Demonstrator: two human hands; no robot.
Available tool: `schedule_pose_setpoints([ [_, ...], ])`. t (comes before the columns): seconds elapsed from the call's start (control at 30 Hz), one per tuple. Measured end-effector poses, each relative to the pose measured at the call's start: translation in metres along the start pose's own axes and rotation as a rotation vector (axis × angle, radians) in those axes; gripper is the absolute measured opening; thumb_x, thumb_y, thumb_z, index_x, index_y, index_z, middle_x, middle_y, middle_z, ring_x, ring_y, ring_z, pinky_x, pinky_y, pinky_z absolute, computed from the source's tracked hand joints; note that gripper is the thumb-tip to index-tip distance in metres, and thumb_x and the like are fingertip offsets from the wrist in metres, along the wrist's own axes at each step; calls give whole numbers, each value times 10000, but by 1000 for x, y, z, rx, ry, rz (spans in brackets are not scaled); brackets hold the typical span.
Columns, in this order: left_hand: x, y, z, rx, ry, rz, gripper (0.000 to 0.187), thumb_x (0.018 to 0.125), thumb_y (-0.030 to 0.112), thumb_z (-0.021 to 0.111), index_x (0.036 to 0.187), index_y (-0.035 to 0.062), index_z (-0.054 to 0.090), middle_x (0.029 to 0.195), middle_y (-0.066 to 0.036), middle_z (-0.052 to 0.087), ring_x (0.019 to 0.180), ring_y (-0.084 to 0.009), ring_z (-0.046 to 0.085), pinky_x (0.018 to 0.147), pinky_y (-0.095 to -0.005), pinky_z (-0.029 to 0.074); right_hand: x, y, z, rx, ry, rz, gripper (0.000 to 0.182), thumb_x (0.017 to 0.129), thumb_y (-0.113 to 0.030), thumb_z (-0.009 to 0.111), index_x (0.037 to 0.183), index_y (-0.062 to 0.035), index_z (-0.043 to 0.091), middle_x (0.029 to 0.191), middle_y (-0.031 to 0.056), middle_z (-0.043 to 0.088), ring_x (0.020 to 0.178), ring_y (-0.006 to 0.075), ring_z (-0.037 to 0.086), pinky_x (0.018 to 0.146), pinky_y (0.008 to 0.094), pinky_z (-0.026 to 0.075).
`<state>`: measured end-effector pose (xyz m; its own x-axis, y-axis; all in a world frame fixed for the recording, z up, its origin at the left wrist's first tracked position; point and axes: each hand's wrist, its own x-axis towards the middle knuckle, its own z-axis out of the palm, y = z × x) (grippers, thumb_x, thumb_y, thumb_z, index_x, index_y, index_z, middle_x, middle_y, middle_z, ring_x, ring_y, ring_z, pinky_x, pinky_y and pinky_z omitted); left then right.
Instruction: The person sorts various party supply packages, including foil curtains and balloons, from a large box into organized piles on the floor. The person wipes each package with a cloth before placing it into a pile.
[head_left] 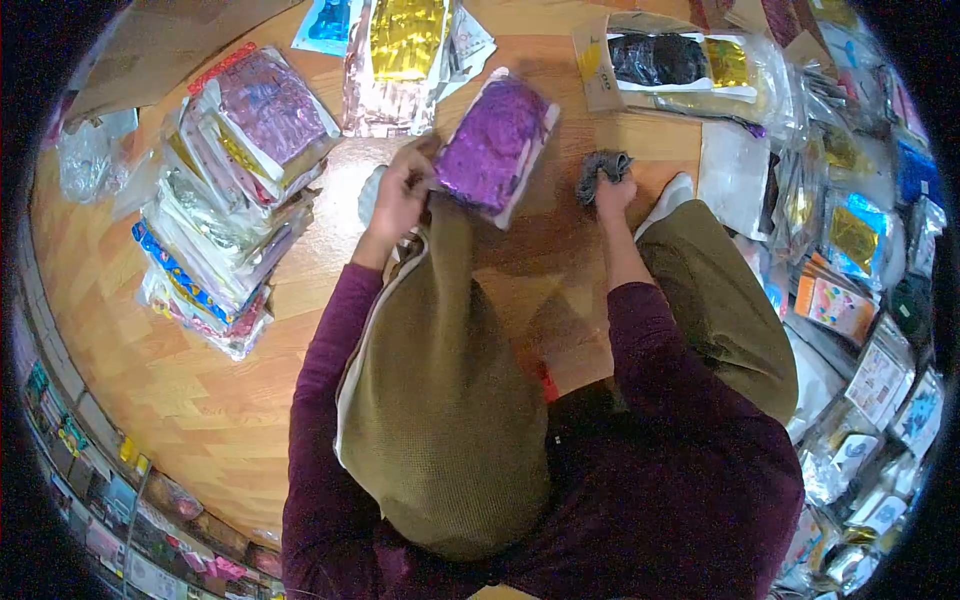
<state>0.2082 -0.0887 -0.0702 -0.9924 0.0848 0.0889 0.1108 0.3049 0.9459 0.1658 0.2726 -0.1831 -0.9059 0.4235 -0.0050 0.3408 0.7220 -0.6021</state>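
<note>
A purple foil packet (492, 150) with a white edge is tilted in the air above the wooden floor. My left hand (405, 185) grips it at its left side, fingers curled. Over on the right, my right hand (614, 192) is closed around a crumpled dark grey cloth (598, 176), near my right foot (675, 195). Beyond the purple packet lie a gold foil packet (408, 40) and a pinkish silver one (375, 105).
Stacked packets (215, 225) lean at the left. At the upper right, an open cardboard box (597, 75) holds black and gold packets. Many plastic-wrapped packets (840, 300) line the right side. A clear bag (92, 155) lies at the far left.
</note>
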Motion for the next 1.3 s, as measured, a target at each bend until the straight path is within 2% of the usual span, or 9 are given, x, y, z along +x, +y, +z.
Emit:
schedule_pose_setpoints([
  [0.07,-13,-44,-1,-245,-19,-497,277,702,-173,399,869,34,473,1016,-86,544,912,-170,517,780,-269,416,3,6,0,71,-62,61,463,640,-165,709,1024,32,540,882,200,612,813,353,586,748,401,447],
  [0.33,-7,-49,12,-373,44,-731,252,784,34,576,1010,34,465,901,-82,568,805,-166,532,701,-265,434,-16,-82,-9,19,-184,-28,442,675,-192,677,1045,0,530,958,184,590,911,339,552,806,397,419],
  [0.47,-6,-85,28,83,-173,-353,167,693,20,604,848,-4,547,765,-181,603,736,-278,597,651,-329,450,-60,-157,12,5,-483,-505,315,700,-145,611,980,-27,527,964,182,547,902,360,525,793,428,422],
  [0.67,-11,-92,44,130,-49,-463,172,702,127,583,821,5,564,802,-205,601,802,-327,597,662,-373,447,-97,-178,53,-213,-530,-921,82,770,-130,484,785,-53,509,819,186,503,816,349,539,695,438,455],
  [0.97,-9,-78,35,115,-66,-339,222,674,198,628,752,15,531,713,-149,559,671,-270,546,604,-324,421,28,-157,51,-587,-392,-529,306,823,-140,380,1109,-69,461,991,225,529,879,358,552,746,467,448],
  [1.03,-6,-72,30,174,-162,-390,321,694,299,648,777,3,557,759,-205,582,746,-365,569,650,-377,446,44,-157,49,-530,-356,-286,373,788,-152,455,1148,-55,442,995,215,534,897,349,548,737,468,450],
  [1.17,-5,-55,27,233,-193,-445,374,699,325,638,804,-18,531,757,-232,567,766,-394,555,661,-402,439,23,-179,37,-493,-471,-327,520,700,-147,564,1186,-37,417,983,214,533,949,362,512,813,471,408],
  [1.23,-3,-55,30,217,-194,-459,378,694,330,641,805,-14,530,762,-234,567,767,-396,553,663,-401,439,-9,-153,48,-310,-245,-815,516,687,-142,577,1169,-38,425,968,205,538,940,380,505,833,457,397],
  [1.3,-3,-50,28,229,-217,-425,308,722,265,623,842,-9,548,784,-216,587,784,-379,559,690,-380,439,-37,-154,38,-82,-210,-829,263,726,-147,577,921,19,517,828,198,553,782,381,527,726,447,425],
])
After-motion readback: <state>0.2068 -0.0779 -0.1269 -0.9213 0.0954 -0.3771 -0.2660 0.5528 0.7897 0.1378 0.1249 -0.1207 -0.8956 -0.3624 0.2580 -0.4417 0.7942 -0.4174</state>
